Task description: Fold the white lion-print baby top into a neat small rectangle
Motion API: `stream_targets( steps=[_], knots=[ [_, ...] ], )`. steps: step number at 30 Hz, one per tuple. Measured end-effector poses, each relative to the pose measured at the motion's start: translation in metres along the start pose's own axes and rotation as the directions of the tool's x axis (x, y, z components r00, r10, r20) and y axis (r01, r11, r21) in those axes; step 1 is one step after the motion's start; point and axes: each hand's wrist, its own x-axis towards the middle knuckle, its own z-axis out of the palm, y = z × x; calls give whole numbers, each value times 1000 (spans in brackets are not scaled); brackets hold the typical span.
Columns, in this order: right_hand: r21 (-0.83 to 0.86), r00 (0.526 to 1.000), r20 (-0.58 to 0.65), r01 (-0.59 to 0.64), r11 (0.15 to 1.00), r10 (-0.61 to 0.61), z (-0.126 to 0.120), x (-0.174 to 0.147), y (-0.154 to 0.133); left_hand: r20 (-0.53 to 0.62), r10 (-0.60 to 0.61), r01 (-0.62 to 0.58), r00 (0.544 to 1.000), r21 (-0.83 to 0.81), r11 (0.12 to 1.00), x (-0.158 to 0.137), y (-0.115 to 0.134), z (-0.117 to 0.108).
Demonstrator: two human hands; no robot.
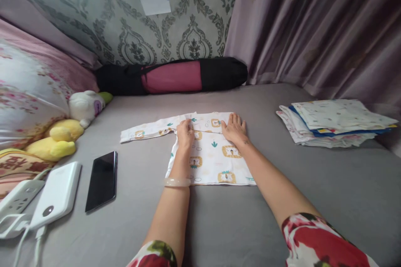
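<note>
We press both hands, left hand (185, 132) and right hand (233, 128), spread flat on the baby shirt (210, 154), hiding its collar; right sleeve unseen

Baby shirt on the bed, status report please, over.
Left hand and right hand flat, open, pressing the lion-print baby shirt. One sleeve spread out left. Phone and folded stack lie apart from it.

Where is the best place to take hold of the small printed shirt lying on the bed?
Probably the sleeve stretching out left of the shirt. It lies flat and free, while both hands, left hand and right hand, press the body. Pinch its cuff end, coming from the left.
</note>
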Motion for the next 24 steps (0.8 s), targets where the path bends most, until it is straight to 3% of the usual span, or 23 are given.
stream_targets(
  steps=[6,12,16,21,24],
  knots=[
    [-54,998,-12,-55,997,55,-1,5,-4,-1,17,-17,1000,29,999,-3,5,0],
    [-48,983,-65,171,984,-173,-3,8,-14,55,57,-64,997,140,988,-6,10,-3],
    [-26,989,-9,150,988,-150,-1,10,-10,49,65,-76,997,285,955,-9,17,-8],
    [-11,992,14,129,992,-128,2,13,-7,219,58,-133,974,347,929,-11,22,-9],
    [-6,992,17,128,992,-128,0,13,-7,238,33,-122,971,367,922,-11,22,-8]
  ],
)
